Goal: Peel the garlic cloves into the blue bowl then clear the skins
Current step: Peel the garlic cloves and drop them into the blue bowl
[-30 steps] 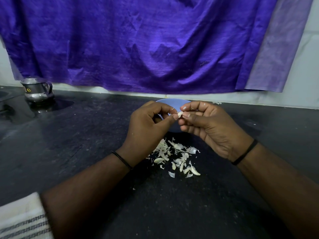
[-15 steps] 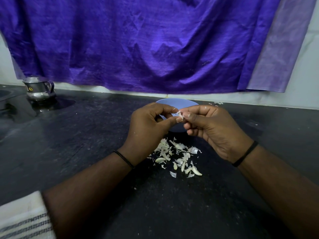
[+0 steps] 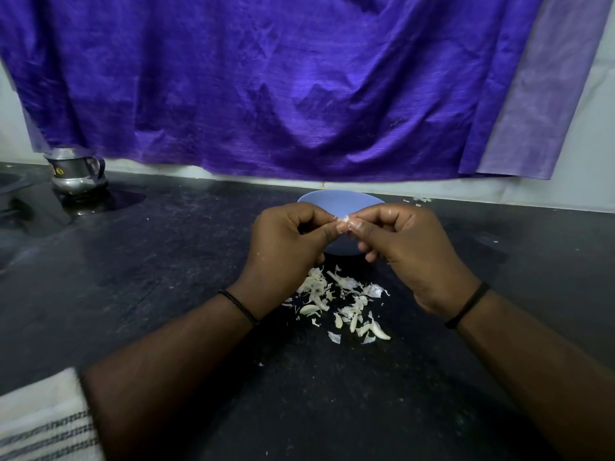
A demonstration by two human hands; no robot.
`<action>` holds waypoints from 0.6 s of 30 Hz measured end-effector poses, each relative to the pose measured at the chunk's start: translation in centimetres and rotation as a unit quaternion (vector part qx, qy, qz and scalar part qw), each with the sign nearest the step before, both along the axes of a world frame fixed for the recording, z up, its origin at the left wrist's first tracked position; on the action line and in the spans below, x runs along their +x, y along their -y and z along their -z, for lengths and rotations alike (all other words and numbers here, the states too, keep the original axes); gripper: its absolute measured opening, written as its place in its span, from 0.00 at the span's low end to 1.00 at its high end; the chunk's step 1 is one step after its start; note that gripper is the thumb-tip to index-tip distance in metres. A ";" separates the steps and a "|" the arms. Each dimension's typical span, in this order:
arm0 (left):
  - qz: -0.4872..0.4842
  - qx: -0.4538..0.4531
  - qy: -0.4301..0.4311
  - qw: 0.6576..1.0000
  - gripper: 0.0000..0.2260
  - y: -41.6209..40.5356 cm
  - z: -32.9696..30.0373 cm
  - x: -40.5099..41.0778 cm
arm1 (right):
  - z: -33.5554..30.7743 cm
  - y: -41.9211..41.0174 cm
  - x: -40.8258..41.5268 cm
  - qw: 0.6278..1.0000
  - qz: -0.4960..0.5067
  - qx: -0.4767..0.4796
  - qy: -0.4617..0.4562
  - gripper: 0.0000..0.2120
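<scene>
A small garlic clove (image 3: pixel 344 221) is pinched between the fingertips of both hands, just above the near rim of the blue bowl (image 3: pixel 339 200). My left hand (image 3: pixel 288 242) grips it with thumb and forefinger from the left. My right hand (image 3: pixel 411 246) pinches it from the right, other fingers curled. The bowl's inside is hidden behind my hands. A pile of white garlic skins and cloves (image 3: pixel 342 299) lies on the black counter (image 3: pixel 166 277) in front of the bowl, between my wrists.
A small steel pot (image 3: pixel 75 169) stands at the back left. A purple cloth (image 3: pixel 283 84) hangs along the wall behind the counter. A striped white towel (image 3: pixel 43 420) lies at the near left corner. A few skin scraps (image 3: pixel 421 199) lie at the back right.
Both hands stay at the bowl's near rim working the same clove. My fingertips have shifted slightly on it. The pile of skins looks unchanged.
</scene>
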State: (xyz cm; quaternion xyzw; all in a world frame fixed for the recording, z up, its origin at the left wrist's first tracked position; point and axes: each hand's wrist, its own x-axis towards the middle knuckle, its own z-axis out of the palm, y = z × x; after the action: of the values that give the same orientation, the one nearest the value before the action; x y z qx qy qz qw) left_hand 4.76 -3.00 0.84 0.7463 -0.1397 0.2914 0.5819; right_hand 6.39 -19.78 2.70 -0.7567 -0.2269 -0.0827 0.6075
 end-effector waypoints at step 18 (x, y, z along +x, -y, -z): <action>0.013 -0.041 -0.037 0.998 0.03 -0.1 -0.2 -0.1 | 0.0 -0.3 -0.2 0.998 -0.036 0.048 -0.014 0.06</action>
State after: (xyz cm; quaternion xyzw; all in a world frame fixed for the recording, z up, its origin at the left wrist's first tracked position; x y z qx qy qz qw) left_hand 4.67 -2.94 1.06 0.7304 -0.1158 0.2609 0.6205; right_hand 6.18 -19.45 2.74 -0.7193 -0.2412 -0.0607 0.6486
